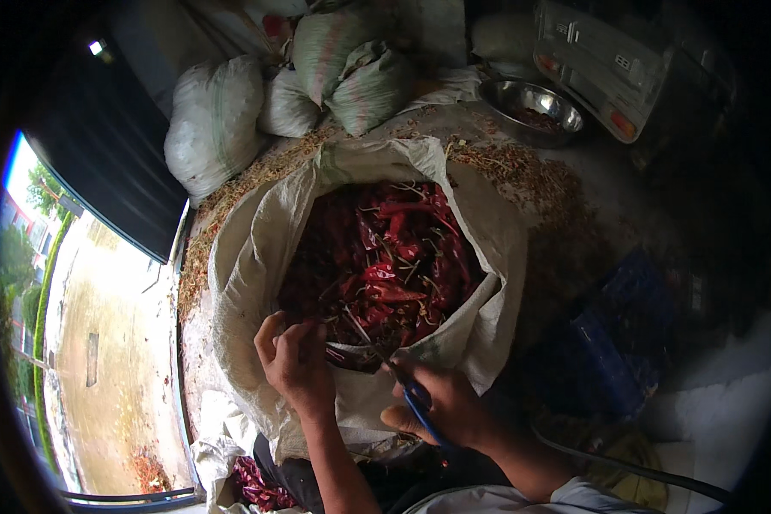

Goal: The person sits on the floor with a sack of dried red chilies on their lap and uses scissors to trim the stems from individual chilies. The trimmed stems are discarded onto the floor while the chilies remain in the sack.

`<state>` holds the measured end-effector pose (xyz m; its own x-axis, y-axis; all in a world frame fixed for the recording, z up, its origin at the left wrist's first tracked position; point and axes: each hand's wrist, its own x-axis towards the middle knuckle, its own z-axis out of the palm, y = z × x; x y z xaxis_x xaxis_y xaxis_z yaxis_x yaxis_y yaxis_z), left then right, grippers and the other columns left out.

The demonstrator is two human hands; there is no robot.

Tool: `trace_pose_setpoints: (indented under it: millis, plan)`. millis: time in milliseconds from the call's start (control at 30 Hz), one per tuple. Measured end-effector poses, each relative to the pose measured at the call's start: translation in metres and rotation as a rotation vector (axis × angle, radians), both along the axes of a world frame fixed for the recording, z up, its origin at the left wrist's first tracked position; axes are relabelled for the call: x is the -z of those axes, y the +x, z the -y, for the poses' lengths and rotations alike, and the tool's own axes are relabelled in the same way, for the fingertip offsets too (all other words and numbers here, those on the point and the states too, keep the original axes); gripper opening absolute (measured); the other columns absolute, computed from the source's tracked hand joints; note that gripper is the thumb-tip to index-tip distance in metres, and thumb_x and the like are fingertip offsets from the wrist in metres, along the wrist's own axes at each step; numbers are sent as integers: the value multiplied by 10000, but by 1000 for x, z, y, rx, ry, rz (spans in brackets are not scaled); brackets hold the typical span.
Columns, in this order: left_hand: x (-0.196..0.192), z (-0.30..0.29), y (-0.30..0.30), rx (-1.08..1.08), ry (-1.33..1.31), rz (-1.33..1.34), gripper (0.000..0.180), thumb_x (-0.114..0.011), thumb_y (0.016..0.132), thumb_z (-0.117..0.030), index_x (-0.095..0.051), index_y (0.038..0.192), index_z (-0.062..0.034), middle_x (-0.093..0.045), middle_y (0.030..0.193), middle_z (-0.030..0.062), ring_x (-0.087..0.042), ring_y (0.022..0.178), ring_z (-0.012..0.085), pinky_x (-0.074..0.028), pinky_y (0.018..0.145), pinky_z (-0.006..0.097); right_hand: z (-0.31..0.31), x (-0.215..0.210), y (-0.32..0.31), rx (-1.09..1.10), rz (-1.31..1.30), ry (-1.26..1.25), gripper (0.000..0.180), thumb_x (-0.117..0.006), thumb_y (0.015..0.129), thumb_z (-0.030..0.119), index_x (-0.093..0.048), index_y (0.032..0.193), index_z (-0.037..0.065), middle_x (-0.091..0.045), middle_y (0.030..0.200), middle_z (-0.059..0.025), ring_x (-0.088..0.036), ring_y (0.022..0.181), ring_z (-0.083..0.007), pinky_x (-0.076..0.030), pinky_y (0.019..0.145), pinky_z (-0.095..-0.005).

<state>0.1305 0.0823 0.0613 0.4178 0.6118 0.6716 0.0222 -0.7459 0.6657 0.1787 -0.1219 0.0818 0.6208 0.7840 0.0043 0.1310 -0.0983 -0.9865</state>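
**A:** What do you see at the hands?

**B:** I look down into a big open sack [257,257] of woven white cloth; it is full of dried red chillies [385,257]; the sack stands on the ground, and its rolled mouth takes the middle of the view. My left hand [295,360] is at the near rim of the sack, fingers pressed together and pinching one dark chilli [351,358]; my right hand [441,407] is just beside it, closed around scissors with blue handles [417,403]; the blades point up and left toward the pinched chilli; I cannot tell if they touch it.

**A:** And around the sack?

**B:** Cut stems and bits [514,171] lie scattered on the ground along the far and left sides of the sack; a metal bowl [535,107] stands beyond the far right side, well apart from my hands; several filled, tied sacks [218,120] are piled at the far left; a dark blue thing [612,343] lies on the right, I cannot say what it is.
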Motion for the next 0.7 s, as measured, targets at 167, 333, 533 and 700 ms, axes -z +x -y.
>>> trace_pose_setpoints:
  millis: [167, 333, 533, 700]
  plan:
    - [-12, 2, -15, 420, -839, 448, 166, -581, 912, 27, -568, 1052, -61, -669, 1008, 108, -627, 817, 104, -447, 525, 185, 9, 6, -19, 41, 127, -48, 695, -767, 795, 538, -584, 1218, 17, -612, 713, -30, -600, 591, -105, -483, 559, -256]
    - [-9, 24, -28, 436, -1285, 586, 137, -601, 939, -46, -577, 1074, -43, -675, 970, 95, -618, 695, 71, -381, 423, 149, 11, 8, -26, 188, 460, -134, 668, -749, 776, 556, -594, 1154, 27, -651, 799, -153, -674, 740, -332, -525, 615, -404]
    - [4, 36, -44, 605, -1620, 756, 102, -553, 997, -114, -597, 1056, -45, -673, 980, 59, -642, 774, 89, -403, 432, 147, 25, 11, -30, 135, 640, -309, 604, -753, 772, 536, -602, 1081, 40, -644, 834, -156, -670, 762, -332, -539, 628, -427]
    - [10, 44, -56, 642, -1611, 661, 142, -547, 1008, -158, -616, 1045, -41, -686, 967, 60, -640, 741, 77, -367, 412, 157, 29, 13, -38, 143, 633, -298, 537, -762, 781, 478, -584, 1052, 50, -623, 832, -151, -656, 782, -337, -529, 624, -443]
